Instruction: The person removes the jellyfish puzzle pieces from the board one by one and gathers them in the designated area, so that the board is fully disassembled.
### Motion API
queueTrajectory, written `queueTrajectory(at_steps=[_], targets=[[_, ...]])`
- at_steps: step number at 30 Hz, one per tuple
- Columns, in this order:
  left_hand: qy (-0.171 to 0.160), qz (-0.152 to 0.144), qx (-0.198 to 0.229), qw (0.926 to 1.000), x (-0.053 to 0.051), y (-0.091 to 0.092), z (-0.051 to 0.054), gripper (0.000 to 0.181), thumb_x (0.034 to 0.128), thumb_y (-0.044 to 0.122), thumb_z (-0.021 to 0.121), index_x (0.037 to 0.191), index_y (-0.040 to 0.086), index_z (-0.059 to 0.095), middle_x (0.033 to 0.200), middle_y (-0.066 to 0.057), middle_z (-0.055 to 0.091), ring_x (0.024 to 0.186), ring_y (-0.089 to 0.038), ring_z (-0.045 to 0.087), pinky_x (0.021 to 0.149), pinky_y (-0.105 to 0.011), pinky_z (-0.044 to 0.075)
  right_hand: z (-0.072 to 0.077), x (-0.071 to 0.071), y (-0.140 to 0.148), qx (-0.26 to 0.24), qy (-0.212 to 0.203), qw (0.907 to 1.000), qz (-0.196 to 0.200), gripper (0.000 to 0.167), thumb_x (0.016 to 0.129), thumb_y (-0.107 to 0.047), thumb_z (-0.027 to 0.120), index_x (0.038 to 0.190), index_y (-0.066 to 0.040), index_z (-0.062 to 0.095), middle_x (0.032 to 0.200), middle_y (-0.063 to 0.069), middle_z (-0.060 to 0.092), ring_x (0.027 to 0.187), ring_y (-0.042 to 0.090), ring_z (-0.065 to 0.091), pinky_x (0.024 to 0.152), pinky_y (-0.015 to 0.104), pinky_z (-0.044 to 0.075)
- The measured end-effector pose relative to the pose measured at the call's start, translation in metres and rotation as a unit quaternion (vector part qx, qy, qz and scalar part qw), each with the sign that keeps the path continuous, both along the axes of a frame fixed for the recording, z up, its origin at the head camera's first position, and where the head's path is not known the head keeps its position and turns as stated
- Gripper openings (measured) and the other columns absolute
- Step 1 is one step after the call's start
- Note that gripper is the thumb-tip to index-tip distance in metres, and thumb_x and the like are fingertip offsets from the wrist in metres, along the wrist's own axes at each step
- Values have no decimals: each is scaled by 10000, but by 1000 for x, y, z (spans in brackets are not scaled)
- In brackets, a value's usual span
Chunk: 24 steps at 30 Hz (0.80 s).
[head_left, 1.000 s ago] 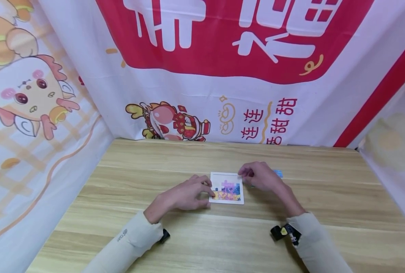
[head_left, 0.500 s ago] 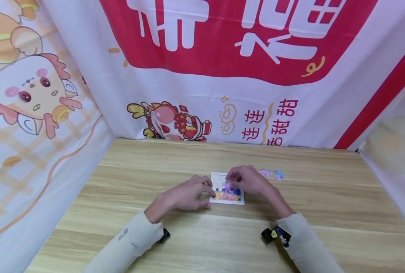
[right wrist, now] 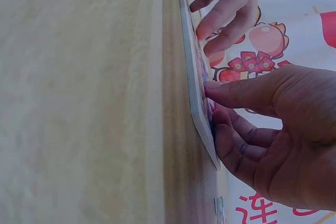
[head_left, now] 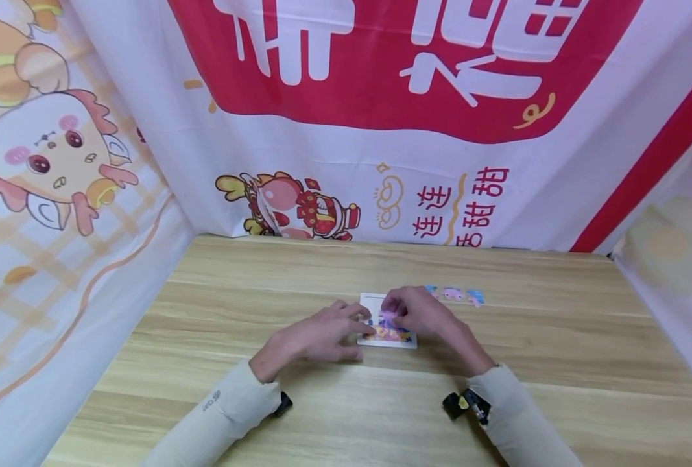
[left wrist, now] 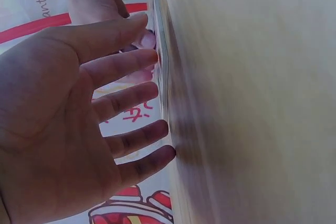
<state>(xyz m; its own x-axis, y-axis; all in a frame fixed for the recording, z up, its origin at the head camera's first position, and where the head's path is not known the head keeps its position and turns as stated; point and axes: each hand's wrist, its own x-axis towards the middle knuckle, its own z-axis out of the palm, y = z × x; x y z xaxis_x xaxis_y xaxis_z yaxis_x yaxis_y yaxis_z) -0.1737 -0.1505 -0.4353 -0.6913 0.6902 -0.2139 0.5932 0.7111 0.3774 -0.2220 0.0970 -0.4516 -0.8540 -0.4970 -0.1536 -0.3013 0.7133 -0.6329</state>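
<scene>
A small white-framed jigsaw puzzle lies flat on the table, its lower part filled with yellow, pink and blue pieces. Spread fingers of my left hand rest at the tray's left side, with one fingertip over the picture. My right hand reaches over the puzzle from the right. Its thumb and curled fingers pinch a puzzle piece at the picture's surface; the fingers mostly hide that piece. In the right wrist view, the right thumb touches the puzzle seen edge-on.
Behind the right hand lie loose puzzle pieces, among them a pink one and a blue one. The wooden table meets a printed cloth backdrop at its far edge. More cloth hangs at both sides.
My right hand has moved left from the puzzle's right edge to over its picture, uncovering loose pieces behind it. The left hand stays at the left edge, shifting slightly.
</scene>
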Motion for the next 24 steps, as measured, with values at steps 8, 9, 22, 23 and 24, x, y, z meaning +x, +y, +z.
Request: queueTrajectory(at_steps=[8,9,22,23,24], targets=[[-82,59,-126,9999,5,3,1,549,1034,434,704,1557,328,575,1727,-3,397,1547,-277,380,1278,-547,364,3,0,-3,-25,126,9999,-50,340,885,53,801,1195,-66,729,980,23,706,879,135,646,844,305,600],[-80,72,-119,9999,6,3,1,547,1034,431,704,1556,327,576,1727,-3,398,1546,-275,381,1279,-544,363,3,0,-3,-17,115,9999,-79,334,883,49,806,1184,-74,730,981,21,706,882,136,646,846,304,600],[-195,85,-73,9997,5,3,2,541,1034,422,705,1552,331,579,1729,12,395,1551,-276,375,1279,-551,358,13,0,8,-359,-160,9992,-86,176,1008,-1,677,1103,-140,727,931,1,741,859,161,702,803,333,603],[-199,78,-70,9997,5,3,2,540,1034,424,705,1551,332,580,1728,14,396,1549,-275,377,1277,-552,361,14,-1,10,-432,-199,9988,-63,179,1011,2,669,1107,-138,727,928,1,739,859,165,703,796,329,599],[-197,73,-72,9998,5,4,1,542,1033,428,705,1552,333,579,1728,15,396,1548,-274,378,1276,-553,364,15,-1,13,-495,-227,9985,-45,185,1013,5,664,1111,-140,727,930,-3,737,865,166,700,796,323,594]])
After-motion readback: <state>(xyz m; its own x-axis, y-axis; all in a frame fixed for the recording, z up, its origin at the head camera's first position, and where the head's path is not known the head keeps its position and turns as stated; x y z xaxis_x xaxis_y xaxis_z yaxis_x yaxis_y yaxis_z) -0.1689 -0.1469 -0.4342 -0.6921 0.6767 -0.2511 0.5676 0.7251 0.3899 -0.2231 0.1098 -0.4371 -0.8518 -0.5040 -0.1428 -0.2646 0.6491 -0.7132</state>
